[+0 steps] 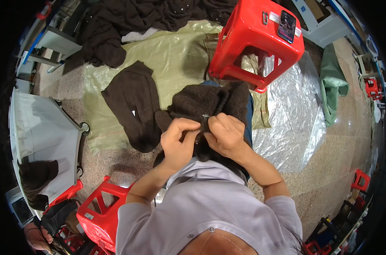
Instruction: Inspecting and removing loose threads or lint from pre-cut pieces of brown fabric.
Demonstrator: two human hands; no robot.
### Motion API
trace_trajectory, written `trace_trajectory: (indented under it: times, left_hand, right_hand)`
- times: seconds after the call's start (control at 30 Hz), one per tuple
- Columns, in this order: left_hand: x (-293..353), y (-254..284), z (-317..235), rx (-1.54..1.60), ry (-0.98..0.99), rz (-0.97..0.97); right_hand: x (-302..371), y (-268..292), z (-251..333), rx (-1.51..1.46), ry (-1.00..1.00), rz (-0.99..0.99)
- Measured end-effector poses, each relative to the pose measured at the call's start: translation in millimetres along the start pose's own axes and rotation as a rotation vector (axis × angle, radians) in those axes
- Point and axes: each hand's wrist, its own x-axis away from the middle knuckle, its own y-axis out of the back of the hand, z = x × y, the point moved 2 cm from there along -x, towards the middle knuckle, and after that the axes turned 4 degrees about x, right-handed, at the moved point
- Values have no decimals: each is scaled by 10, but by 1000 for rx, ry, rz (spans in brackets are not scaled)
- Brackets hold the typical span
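Note:
A dark brown fleecy garment [197, 100] lies bunched over my lap. My left hand [178, 142] pinches its near part, thumb and forefinger together. Close beside it, my right hand [227, 134] is curled with its fingers closed on the same garment. Between the two hands a small pale spot shows on the cloth, too small to name. What lies under my fingertips is mostly hidden. Another dark brown garment piece [135, 97] is spread out to the left on a yellowish plastic sheet [176, 51].
Ahead to the right stands a red plastic stool [246, 36] with a smartphone [287, 26] on top. Dark garments [146, 17] are heaped at the back. Clear plastic sheeting [292, 127] covers floor at right. A white wheeled bin [46, 131] and another red stool [100, 216] flank my left.

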Motion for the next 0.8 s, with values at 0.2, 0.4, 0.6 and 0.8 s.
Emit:
trace_trajectory:
  times: [0.2,0.4,0.6,0.8]
  left_hand:
    - [-56,14,204,-246,409,55]
    - [-96,590,492,-93,362,-32]
    - [-332,1014,-1087,-852,-624,-789]
    - [72,1192,-1240,-595,-676,-672]
  right_hand:
    - [106,-72,-120,-78,-31,-318]
    - [-205,-12,151,-271,-87,97]
    - [-762,-182,148,-418,-267,787]
    - [-1088,-895,864,-1168,39,651]
